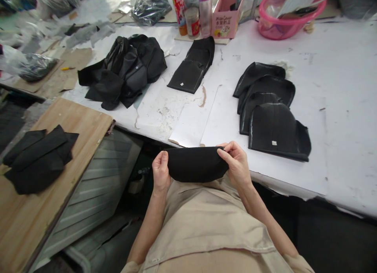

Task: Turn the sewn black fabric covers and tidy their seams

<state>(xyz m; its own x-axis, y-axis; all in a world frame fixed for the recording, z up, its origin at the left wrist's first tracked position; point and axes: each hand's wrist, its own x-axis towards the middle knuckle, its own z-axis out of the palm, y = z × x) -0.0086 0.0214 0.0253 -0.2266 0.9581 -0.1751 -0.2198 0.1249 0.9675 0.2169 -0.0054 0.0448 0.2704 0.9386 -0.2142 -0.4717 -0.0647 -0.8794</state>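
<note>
Between my hands, just off the near table edge, a black fabric piece (196, 165) is stretched level. Its left end is pinched by my left hand (161, 171), thumb on top. My right hand (236, 163) grips the upper right corner between thumb and fingers. Several black sewn pieces (273, 125) lie overlapped on the white table to the right, the front one with a small white label. One more labelled black piece (191, 66) lies farther back in the middle. A loose heap of black pieces (125, 70) is at the back left.
On the lower left, a wooden board (85, 127) bears black fabric pieces (38, 157). Along the back of the white table (338, 120) stand a red bottle (179, 10), a glass jar (192, 22), a pink box (226, 23) and a pink basket (279, 28). Plastic bags lie at the back left.
</note>
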